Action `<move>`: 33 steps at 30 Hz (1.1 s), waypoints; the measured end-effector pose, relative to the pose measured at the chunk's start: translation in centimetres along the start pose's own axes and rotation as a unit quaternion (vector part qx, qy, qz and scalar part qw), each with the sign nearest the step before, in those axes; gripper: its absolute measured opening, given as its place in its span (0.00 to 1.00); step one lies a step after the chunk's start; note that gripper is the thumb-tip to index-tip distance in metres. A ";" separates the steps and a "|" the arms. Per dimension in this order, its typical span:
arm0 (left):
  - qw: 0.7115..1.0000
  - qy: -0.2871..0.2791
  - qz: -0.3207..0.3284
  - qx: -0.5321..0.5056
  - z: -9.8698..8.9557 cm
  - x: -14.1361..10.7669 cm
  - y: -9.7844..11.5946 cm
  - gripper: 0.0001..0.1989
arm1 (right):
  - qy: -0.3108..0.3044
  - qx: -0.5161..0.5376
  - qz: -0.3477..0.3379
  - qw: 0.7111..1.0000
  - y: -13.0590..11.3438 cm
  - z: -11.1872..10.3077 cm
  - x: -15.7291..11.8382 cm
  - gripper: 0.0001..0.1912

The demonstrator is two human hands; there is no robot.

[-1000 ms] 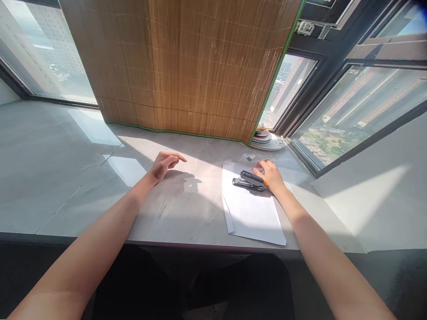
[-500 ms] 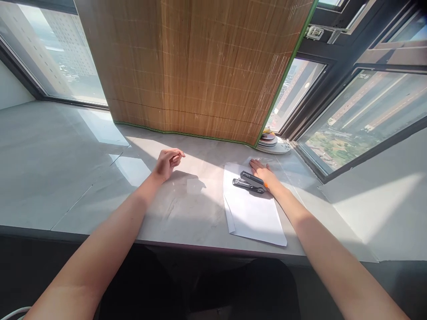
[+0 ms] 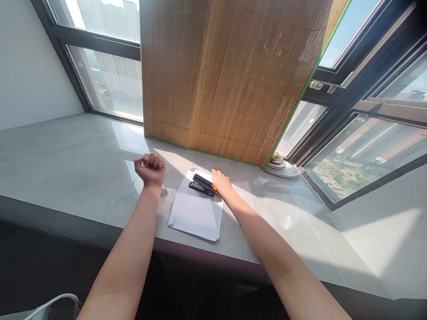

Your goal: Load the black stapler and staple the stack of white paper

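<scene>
A black stapler [image 3: 203, 185] with an orange part at its right end lies on white sheets of paper [image 3: 195, 215], whose lower left corner is slightly folded. Lying low at the upper right edge of the paper is my right hand [image 3: 220, 180], its fingers stretched forward, beside the stapler's orange end. Whether the fingertips rest on the paper or on the ledge is hard to see. My left hand [image 3: 150, 170] is raised to the left of the paper, curled into a fist with the fingers facing up. Nothing shows in it.
The pale stone ledge [image 3: 83, 164] runs along the windows. A bamboo blind [image 3: 213, 89] hangs to its back edge. Stacked plates [image 3: 278, 165] stand in the right corner, near clear plastic [image 3: 265, 182]. A white cable [image 3: 55, 302] curves at lower left.
The paper, with the stapler on it, has slid left along the ledge together with my right hand. My left hand has moved left and turned, its fingers curling tighter. The view has shifted too.
</scene>
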State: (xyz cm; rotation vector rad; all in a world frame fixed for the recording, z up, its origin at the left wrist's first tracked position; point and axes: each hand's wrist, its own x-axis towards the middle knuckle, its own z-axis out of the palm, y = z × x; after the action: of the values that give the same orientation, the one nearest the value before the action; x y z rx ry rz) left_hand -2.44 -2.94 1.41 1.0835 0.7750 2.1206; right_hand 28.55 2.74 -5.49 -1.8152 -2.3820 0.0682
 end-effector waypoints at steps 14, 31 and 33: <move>0.573 -0.093 -0.181 0.794 -12.4 -2.8 4.1 0.37 | 0.033 0.107 -0.134 0.985 -13.9 0.3 3.5 0.27; 0.588 -0.104 -0.184 0.781 -12.3 -2.0 4.2 0.39 | 0.082 0.024 -0.121 0.989 10.3 -3.8 -13.4 0.15; 0.572 -0.109 -0.196 0.789 -12.1 -1.8 4.3 0.39 | 0.075 0.014 -0.133 0.988 9.7 -4.0 -13.3 0.16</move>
State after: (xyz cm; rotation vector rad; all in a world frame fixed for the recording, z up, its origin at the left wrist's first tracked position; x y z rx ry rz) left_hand -12.92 -9.60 -2.23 1.5662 2.5933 0.3732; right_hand 41.85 -7.68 -3.92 -1.4190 -2.4752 -0.0611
